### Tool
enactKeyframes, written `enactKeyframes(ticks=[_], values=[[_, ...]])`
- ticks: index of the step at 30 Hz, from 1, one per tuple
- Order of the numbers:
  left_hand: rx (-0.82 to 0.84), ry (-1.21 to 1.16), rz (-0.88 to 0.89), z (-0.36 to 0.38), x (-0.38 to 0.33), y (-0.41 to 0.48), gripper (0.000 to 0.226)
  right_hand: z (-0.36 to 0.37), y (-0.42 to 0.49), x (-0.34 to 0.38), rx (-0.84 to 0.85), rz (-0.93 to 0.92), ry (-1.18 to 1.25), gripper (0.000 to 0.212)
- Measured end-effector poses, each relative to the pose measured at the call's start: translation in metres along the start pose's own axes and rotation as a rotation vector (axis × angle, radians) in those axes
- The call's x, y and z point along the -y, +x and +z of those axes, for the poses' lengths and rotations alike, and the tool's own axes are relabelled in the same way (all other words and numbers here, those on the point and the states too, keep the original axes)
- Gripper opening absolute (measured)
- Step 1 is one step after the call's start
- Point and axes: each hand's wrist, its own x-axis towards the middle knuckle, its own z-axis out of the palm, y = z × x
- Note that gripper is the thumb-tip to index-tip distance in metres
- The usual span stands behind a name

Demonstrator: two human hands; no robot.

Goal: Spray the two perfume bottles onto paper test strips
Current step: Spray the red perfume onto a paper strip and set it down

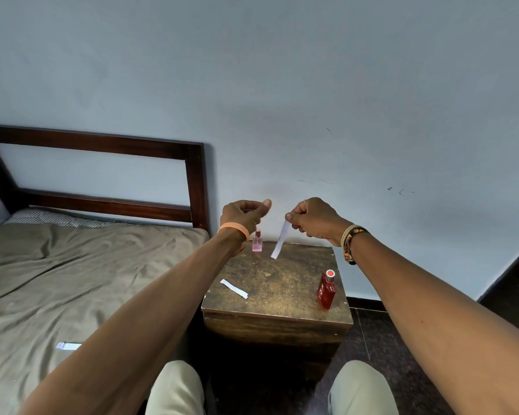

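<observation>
My right fingers (292, 217) pinch a strip (280, 241) over the counter's (282, 284) far edge, my left fingers (246, 208) curled empty above the pink bottle (257, 242).

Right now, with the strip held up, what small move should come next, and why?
Probably lower the left hand to grip the pink bottle standing just below it on the table: the right hand pinches a hanging test strip beside it, and the left shows nothing in its curled fingers.

Head-worn wide-angle view, facing forward and down, close above wooden table (282, 283)
</observation>
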Motion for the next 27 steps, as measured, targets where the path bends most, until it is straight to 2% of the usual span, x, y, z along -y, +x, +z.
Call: enactKeyframes(ticks=[1,3,4,5,8,9,10,12,13,14,16,17,18,20,21,22,23,25,26,27], values=[[-0.047,-0.008,-0.016,-0.001,0.002,0.003,0.021,-0.004,-0.001,-0.001,0.023,0.011,0.113,0.023],[-0.126,0.012,-0.056,-0.005,0.008,0.008,0.019,-0.015,-0.002,-0.001,0.150,0.063,0.645,0.018],[-0.150,0.032,-0.080,-0.007,0.011,0.010,0.019,-0.020,-0.004,-0.001,0.187,0.096,0.822,0.015],[-0.161,0.048,-0.104,-0.009,0.015,0.013,0.018,-0.022,-0.001,-0.004,0.157,0.133,0.819,0.015],[-0.162,0.072,-0.153,-0.012,0.027,0.018,0.014,-0.018,0.000,-0.010,0.013,0.233,0.106,0.017],[-0.153,0.092,-0.159,-0.011,0.027,0.017,0.014,-0.017,0.001,-0.013,0.003,0.209,0.047,0.019],[-0.137,0.108,-0.163,-0.010,0.026,0.016,0.014,-0.018,0.000,-0.014,0.042,0.193,0.159,0.018],[-0.100,0.114,-0.164,-0.007,0.024,0.011,0.013,-0.022,-0.003,-0.011,0.170,0.215,0.649,0.015],[-0.080,0.113,-0.166,-0.005,0.023,0.010,0.011,-0.023,-0.001,-0.014,0.184,0.226,0.724,0.015],[-0.061,0.108,-0.172,-0.003,0.023,0.010,0.008,-0.023,0.001,-0.016,0.158,0.253,0.598,0.015],[-0.039,0.093,-0.183,0.000,0.022,0.008,0.008,-0.018,0.002,-0.019,0.069,0.245,0.069,0.019],[-0.030,0.090,-0.183,0.002,0.022,0.007,0.008,-0.018,0.001,-0.019,0.046,0.211,-0.006,0.021],[-0.026,0.089,-0.184,0.003,0.021,0.008,0.007,-0.019,0.001,-0.021,0.074,0.185,0.067,0.021],[-0.019,0.081,-0.183,0.005,0.020,0.009,0.006,-0.028,-0.003,-0.017,0.224,0.186,0.619,0.016],[-0.016,0.081,-0.180,0.005,0.020,0.009,0.006,-0.032,-0.004,-0.015,0.248,0.194,0.817,0.014],[-0.013,0.084,-0.179,0.006,0.019,0.008,0.006,-0.033,0.000,-0.016,0.199,0.214,0.809,0.013],[-0.014,0.089,-0.179,0.006,0.019,0.008,0.007,-0.033,0.003,-0.019,0.135,0.250,0.615,0.013],[-0.020,0.094,-0.177,0.006,0.020,0.008,0.006,-0.026,0.002,-0.023,0.021,0.255,-0.025,0.017],[-0.021,0.091,-0.177,0.007,0.019,0.008,0.006,-0.024,0.001,-0.025,0.023,0.214,-0.126,0.020],[-0.021,0.086,-0.177,0.007,0.019,0.007,0.005,-0.023,0.001,-0.027,0.068,0.187,-0.037,0.021]])
